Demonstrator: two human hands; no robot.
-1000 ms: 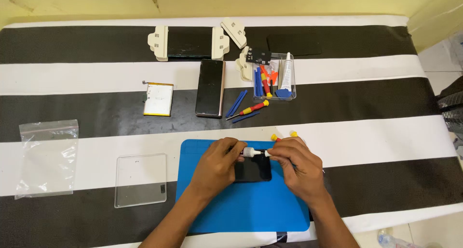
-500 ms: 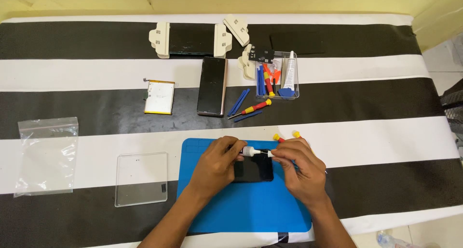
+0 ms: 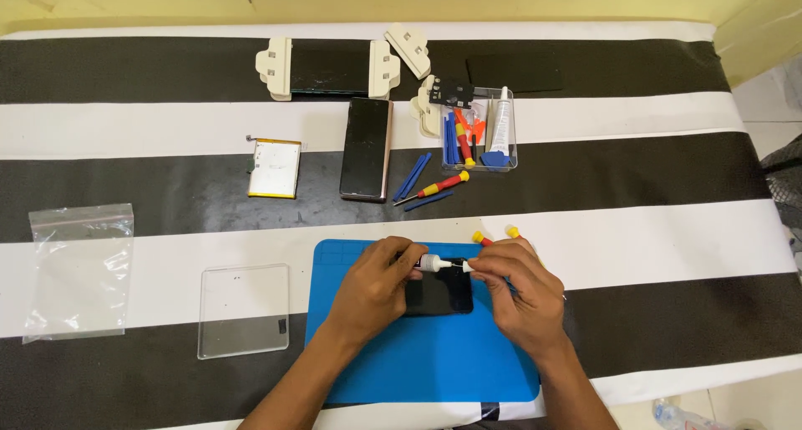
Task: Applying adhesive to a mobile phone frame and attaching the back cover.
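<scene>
My left hand grips a small glue tube with a white neck, held sideways over a black phone part lying on the blue work mat. My right hand pinches the tube's white cap at the nozzle end. Two screwdrivers with yellow tops lie just beyond my right hand at the mat's far edge.
On the striped cloth sit a dark phone, a flat battery, a clear box of tools, a red screwdriver and blue pry sticks, a clamped panel, a clear plate and a plastic bag.
Both hands stay at the tube over the mat with almost no shift. The view has drifted slightly.
</scene>
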